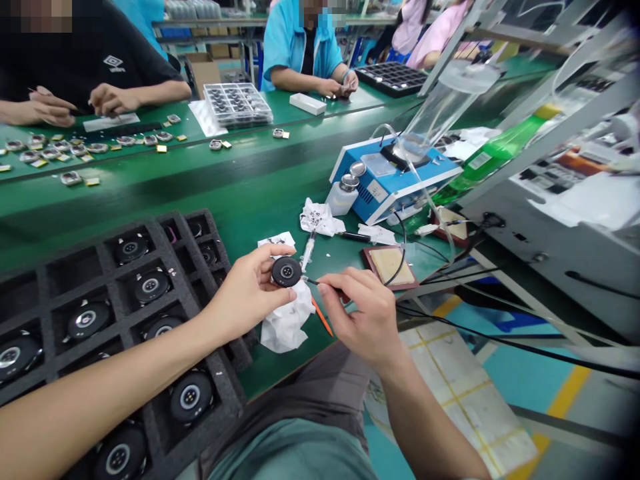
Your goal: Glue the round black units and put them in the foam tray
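My left hand (257,283) is closed around the edge of a round black smartwatch body (287,271), its back with ringed metal contacts turned up. My right hand (363,310) pinches a slim dark pen-like tool (312,281), whose tip is close to the watch's right edge; whether they touch I cannot tell. Beneath the hands lies a crumpled white tissue (285,327). A clear syringe (309,250) and an orange stick (323,317) lie close by. To the left, a dark foam tray (117,273) holds several similar watch bodies (153,285) in its compartments.
Ahead stand a blue machine (395,177), a white pump bottle (343,193) and a green bottle (500,157). A framed beige pad (393,265) lies at right, with black cables (450,270) nearby. Across the green bench (200,180), co-workers handle small parts.
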A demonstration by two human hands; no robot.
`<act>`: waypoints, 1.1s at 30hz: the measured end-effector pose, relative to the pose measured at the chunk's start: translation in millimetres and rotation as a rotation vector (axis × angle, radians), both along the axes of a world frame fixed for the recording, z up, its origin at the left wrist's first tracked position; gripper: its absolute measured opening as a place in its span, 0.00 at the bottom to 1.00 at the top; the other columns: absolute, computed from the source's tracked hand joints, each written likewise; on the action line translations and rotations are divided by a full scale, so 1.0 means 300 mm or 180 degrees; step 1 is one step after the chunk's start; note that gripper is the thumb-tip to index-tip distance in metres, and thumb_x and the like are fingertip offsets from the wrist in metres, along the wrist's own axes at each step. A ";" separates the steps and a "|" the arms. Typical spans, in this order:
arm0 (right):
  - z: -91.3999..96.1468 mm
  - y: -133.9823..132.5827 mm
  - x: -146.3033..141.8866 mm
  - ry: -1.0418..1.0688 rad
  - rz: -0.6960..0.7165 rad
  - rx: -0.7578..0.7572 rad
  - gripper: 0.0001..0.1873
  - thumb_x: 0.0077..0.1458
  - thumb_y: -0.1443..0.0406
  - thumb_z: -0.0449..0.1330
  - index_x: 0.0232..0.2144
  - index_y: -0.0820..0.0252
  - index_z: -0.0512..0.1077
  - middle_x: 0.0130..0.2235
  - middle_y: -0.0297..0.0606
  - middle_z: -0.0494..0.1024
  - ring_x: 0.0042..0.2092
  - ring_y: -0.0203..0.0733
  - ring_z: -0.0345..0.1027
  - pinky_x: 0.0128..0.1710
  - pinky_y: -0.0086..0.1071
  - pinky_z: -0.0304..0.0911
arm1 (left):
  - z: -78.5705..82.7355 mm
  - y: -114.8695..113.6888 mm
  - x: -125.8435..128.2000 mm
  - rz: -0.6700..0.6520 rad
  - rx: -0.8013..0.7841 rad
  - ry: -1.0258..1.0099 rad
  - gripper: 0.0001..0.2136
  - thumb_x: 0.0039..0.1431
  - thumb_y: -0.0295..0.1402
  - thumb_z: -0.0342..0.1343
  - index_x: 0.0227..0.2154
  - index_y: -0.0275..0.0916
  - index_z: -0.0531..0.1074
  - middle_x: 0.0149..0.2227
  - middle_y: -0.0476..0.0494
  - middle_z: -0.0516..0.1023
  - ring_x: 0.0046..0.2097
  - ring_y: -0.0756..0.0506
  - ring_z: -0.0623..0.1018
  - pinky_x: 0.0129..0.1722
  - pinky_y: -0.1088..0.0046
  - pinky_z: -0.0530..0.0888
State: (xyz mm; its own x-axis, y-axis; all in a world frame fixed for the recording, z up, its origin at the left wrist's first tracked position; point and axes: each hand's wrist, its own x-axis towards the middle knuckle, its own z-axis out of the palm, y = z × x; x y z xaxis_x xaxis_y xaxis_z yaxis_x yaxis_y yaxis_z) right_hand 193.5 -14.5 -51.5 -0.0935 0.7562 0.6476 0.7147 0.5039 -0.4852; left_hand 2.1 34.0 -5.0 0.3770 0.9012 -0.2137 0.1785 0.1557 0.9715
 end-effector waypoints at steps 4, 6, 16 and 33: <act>-0.003 -0.002 -0.001 0.0005 -0.0013 -0.0026 0.05 0.62 0.70 0.60 0.33 0.60 0.76 0.28 0.35 0.78 0.30 0.37 0.67 0.34 0.35 0.61 | 0.002 0.000 0.001 -0.0006 0.0005 0.0007 0.29 0.43 0.25 0.68 0.51 0.35 0.70 0.41 0.46 0.79 0.39 0.49 0.78 0.41 0.71 0.73; -0.004 -0.001 -0.002 -0.0008 -0.0018 -0.0033 0.06 0.63 0.70 0.60 0.34 0.60 0.76 0.28 0.35 0.77 0.30 0.37 0.68 0.34 0.35 0.61 | 0.003 0.001 0.002 -0.0005 0.0001 0.0010 0.29 0.43 0.25 0.68 0.51 0.35 0.70 0.41 0.45 0.79 0.39 0.48 0.78 0.42 0.71 0.73; 0.005 -0.002 -0.002 -0.0045 -0.0022 -0.0007 0.07 0.63 0.70 0.60 0.32 0.59 0.75 0.27 0.34 0.77 0.29 0.37 0.67 0.33 0.35 0.60 | 0.005 0.003 0.002 0.0002 -0.0036 0.0063 0.29 0.43 0.24 0.68 0.52 0.35 0.70 0.42 0.44 0.80 0.41 0.46 0.79 0.42 0.69 0.75; 0.002 0.002 -0.003 -0.0030 -0.0006 -0.0014 0.06 0.63 0.70 0.60 0.33 0.59 0.75 0.27 0.33 0.76 0.29 0.37 0.67 0.33 0.35 0.60 | 0.004 0.001 0.002 -0.0005 -0.0008 0.0029 0.29 0.43 0.23 0.67 0.51 0.35 0.70 0.40 0.45 0.80 0.39 0.47 0.79 0.41 0.70 0.74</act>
State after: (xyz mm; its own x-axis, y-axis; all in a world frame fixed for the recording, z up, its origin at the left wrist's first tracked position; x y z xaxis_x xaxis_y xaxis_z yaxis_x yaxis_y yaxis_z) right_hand 192.5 -14.0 -50.9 -0.0982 0.7593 0.6433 0.7201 0.5004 -0.4807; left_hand 2.7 34.3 -3.8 0.3766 0.9000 -0.2194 0.1877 0.1577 0.9695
